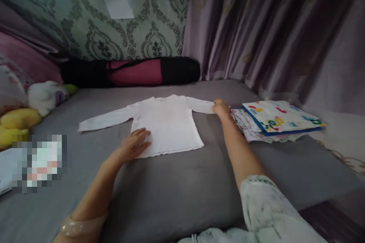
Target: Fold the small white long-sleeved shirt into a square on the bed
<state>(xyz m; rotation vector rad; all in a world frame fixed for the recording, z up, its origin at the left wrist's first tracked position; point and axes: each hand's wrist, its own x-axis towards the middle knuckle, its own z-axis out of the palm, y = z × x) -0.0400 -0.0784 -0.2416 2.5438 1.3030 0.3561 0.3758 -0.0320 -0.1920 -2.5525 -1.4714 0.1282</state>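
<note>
A small white long-sleeved shirt (168, 123) lies spread flat on a grey bed sheet (176, 190), sleeves stretched out to both sides. My left hand (134, 144) rests flat on the shirt's lower left corner, fingers stretched out. My right hand (221, 108) is closed on the cuff of the shirt's right sleeve, at its far end. Right beside that hand sits a stack of folded clothes (273, 119) with coloured letters printed on the top piece.
A black and maroon long bag (134, 72) lies along the wall at the back. Soft toys (34, 104) in white and yellow sit at the left edge. Purple curtains (270, 34) hang on the right. A blurred object lies at the near left.
</note>
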